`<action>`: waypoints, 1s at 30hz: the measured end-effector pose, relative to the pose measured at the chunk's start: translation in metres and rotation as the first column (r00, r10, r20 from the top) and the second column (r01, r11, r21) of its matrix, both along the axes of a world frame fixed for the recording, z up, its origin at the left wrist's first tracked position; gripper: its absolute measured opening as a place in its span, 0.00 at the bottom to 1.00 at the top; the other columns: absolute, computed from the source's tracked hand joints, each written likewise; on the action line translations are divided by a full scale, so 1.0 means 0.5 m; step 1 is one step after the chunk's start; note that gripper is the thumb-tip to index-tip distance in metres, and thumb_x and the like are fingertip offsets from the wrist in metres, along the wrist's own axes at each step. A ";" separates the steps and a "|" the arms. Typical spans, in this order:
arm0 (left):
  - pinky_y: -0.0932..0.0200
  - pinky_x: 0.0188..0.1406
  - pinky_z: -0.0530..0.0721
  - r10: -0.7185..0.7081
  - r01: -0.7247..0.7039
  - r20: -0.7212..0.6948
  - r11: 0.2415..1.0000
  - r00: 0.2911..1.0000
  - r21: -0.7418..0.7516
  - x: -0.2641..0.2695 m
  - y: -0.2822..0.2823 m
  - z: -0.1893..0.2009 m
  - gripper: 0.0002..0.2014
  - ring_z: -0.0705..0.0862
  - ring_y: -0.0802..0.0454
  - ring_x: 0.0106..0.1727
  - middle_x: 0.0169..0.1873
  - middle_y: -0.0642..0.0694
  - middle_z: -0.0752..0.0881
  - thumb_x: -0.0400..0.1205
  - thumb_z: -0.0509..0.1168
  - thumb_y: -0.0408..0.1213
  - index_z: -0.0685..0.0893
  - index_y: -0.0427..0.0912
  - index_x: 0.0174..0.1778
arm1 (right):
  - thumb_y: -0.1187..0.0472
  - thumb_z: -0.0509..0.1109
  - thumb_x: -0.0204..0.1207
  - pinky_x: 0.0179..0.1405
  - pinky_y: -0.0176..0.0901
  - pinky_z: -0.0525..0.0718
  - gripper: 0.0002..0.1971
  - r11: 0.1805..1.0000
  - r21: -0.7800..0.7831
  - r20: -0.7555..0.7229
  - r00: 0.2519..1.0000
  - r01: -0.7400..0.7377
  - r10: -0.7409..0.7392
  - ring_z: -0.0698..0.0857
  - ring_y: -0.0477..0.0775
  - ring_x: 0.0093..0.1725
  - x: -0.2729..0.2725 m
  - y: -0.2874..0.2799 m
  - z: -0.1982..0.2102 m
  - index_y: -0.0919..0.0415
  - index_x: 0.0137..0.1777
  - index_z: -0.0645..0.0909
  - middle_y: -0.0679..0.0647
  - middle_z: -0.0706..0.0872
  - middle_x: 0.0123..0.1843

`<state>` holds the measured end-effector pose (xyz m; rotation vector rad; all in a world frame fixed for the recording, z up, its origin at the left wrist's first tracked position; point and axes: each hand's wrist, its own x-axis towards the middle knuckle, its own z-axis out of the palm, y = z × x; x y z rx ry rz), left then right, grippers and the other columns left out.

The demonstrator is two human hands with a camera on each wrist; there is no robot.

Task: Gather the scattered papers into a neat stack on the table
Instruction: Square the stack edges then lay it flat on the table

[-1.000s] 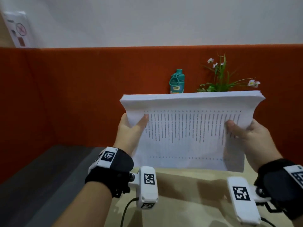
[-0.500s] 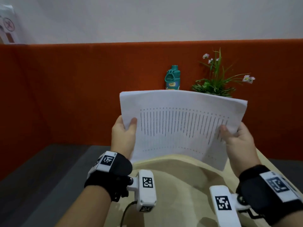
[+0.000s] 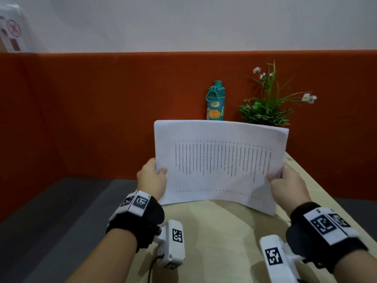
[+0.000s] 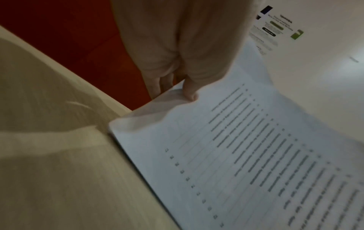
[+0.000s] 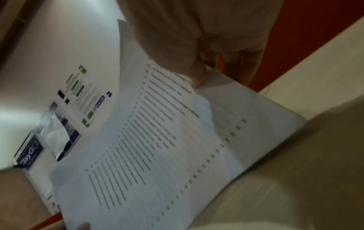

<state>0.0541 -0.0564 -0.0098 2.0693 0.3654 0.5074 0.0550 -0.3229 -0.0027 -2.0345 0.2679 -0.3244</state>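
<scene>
A stack of white printed papers (image 3: 220,162) stands on its long lower edge on the beige table (image 3: 220,237), leaning back and bowed. My left hand (image 3: 152,178) pinches its left edge, thumb on the front sheet; the left wrist view shows that thumb on the papers (image 4: 246,147) with the left hand (image 4: 183,62) above. My right hand (image 3: 285,184) pinches the right edge, and the right wrist view shows the right hand (image 5: 197,46) with thumb pressed on the papers (image 5: 167,147). The fingers behind the stack are hidden.
A teal water bottle (image 3: 215,102) and a small green plant with pale flowers (image 3: 267,107) stand at the table's far end against an orange partition (image 3: 91,111). Grey floor (image 3: 51,211) lies left of the table. Notices hang on the white wall (image 5: 82,96).
The stack has come down from raised in the air to resting on the table, both hands lowering with it. The thick top edge no longer shows and the sheets bow more.
</scene>
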 end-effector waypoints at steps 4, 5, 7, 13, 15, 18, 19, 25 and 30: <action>0.59 0.46 0.74 0.042 -0.044 0.044 0.997 0.998 0.055 -0.008 0.010 0.040 0.16 0.82 0.47 0.47 0.50 0.42 0.87 0.81 0.65 0.29 0.81 0.42 0.65 | 0.65 0.63 0.81 0.55 0.56 0.82 0.16 0.987 -0.161 0.001 1.000 -0.012 0.012 0.82 0.60 0.57 -0.014 -0.008 0.033 0.56 0.67 0.80 0.56 0.86 0.61; 0.59 0.45 0.74 0.030 -0.033 0.029 0.996 0.999 0.084 -0.012 0.013 0.046 0.16 0.82 0.48 0.46 0.48 0.43 0.87 0.81 0.66 0.30 0.81 0.43 0.64 | 0.64 0.63 0.80 0.51 0.55 0.82 0.16 0.980 -0.195 -0.036 0.999 -0.030 0.024 0.81 0.59 0.54 -0.018 -0.013 0.035 0.56 0.67 0.80 0.55 0.86 0.58; 0.57 0.46 0.78 0.003 0.001 -0.031 0.991 1.000 0.133 -0.024 0.023 0.048 0.16 0.84 0.47 0.49 0.47 0.45 0.87 0.80 0.67 0.32 0.83 0.44 0.63 | 0.64 0.64 0.80 0.46 0.52 0.81 0.14 0.975 -0.210 -0.124 0.991 -0.079 0.053 0.82 0.59 0.50 -0.029 -0.024 0.033 0.56 0.64 0.81 0.54 0.85 0.54; 0.48 0.65 0.83 -0.032 0.060 -0.314 0.995 0.949 0.082 -0.062 0.058 0.001 0.19 0.84 0.39 0.62 0.61 0.39 0.86 0.75 0.73 0.34 0.85 0.40 0.62 | 0.68 0.64 0.78 0.37 0.49 0.84 0.06 0.964 -0.178 -0.401 0.909 -0.196 0.111 0.85 0.60 0.44 -0.081 -0.036 0.007 0.56 0.45 0.77 0.56 0.85 0.43; 0.52 0.60 0.84 -0.030 0.076 -0.371 0.991 0.928 0.111 -0.073 0.059 -0.024 0.14 0.86 0.39 0.58 0.57 0.39 0.88 0.74 0.74 0.33 0.88 0.39 0.56 | 0.67 0.67 0.77 0.43 0.53 0.85 0.07 0.952 -0.236 -0.450 0.890 -0.196 0.072 0.86 0.61 0.47 -0.088 -0.029 -0.011 0.57 0.52 0.75 0.58 0.86 0.48; 0.60 0.42 0.79 -0.001 0.092 -0.435 0.978 0.901 0.188 -0.083 0.056 -0.045 0.03 0.83 0.43 0.43 0.44 0.45 0.86 0.73 0.72 0.31 0.86 0.43 0.38 | 0.65 0.70 0.75 0.45 0.48 0.82 0.12 0.919 -0.351 -0.454 0.891 -0.182 0.004 0.84 0.62 0.49 -0.086 -0.021 -0.033 0.60 0.58 0.78 0.60 0.86 0.52; 0.60 0.40 0.77 0.010 0.106 -0.464 0.969 0.886 0.223 -0.088 0.051 -0.042 0.01 0.83 0.43 0.43 0.43 0.44 0.86 0.74 0.71 0.32 0.86 0.40 0.37 | 0.64 0.70 0.75 0.44 0.45 0.80 0.13 0.896 -0.399 -0.459 0.889 -0.195 -0.011 0.82 0.61 0.49 -0.085 -0.019 -0.035 0.62 0.60 0.79 0.61 0.86 0.53; 0.55 0.57 0.83 0.067 0.159 -0.562 0.926 0.825 0.344 -0.085 0.037 -0.045 0.16 0.86 0.41 0.61 0.58 0.39 0.89 0.77 0.69 0.36 0.87 0.34 0.59 | 0.59 0.72 0.74 0.41 0.43 0.84 0.10 0.784 -0.567 -0.533 0.838 -0.255 -0.113 0.87 0.61 0.55 -0.059 -0.015 -0.050 0.65 0.49 0.87 0.60 0.90 0.49; 0.57 0.57 0.82 0.109 0.127 -0.555 0.921 0.825 0.369 -0.081 0.032 -0.055 0.17 0.84 0.42 0.64 0.62 0.39 0.86 0.77 0.70 0.35 0.85 0.33 0.61 | 0.60 0.70 0.75 0.23 0.37 0.70 0.10 0.798 -0.543 -0.547 0.831 -0.263 -0.098 0.80 0.55 0.36 -0.042 -0.018 -0.070 0.63 0.33 0.79 0.54 0.81 0.33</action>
